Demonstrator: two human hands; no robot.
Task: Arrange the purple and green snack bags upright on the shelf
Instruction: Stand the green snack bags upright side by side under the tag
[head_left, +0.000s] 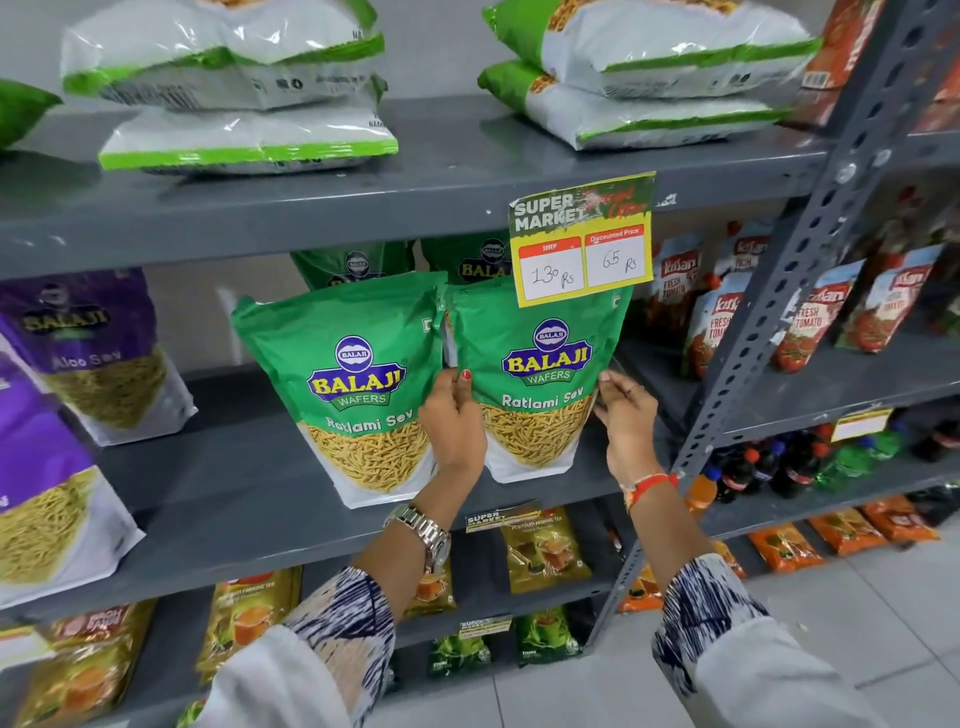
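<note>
Two green Balaji Ratlami Sev bags stand upright side by side on the grey middle shelf (249, 483). My left hand (453, 422) grips the left edge of the right green bag (540, 364), and my right hand (626, 423) touches its right edge. The left green bag (358, 379) stands free beside it. Two more green bags (358, 262) stand behind them, mostly hidden. At the far left a purple Aloo Sev bag (88, 348) leans upright, and a second purple bag (41, 493) stands in front of it, cut off by the frame edge.
A yellow price tag (582, 239) hangs from the upper shelf over the right green bag. White-and-green bags (234, 83) lie flat on the top shelf. Ketchup pouches (717, 322) fill the rack at right, past a perforated upright post (769, 312). Tea packets (540, 551) sit below.
</note>
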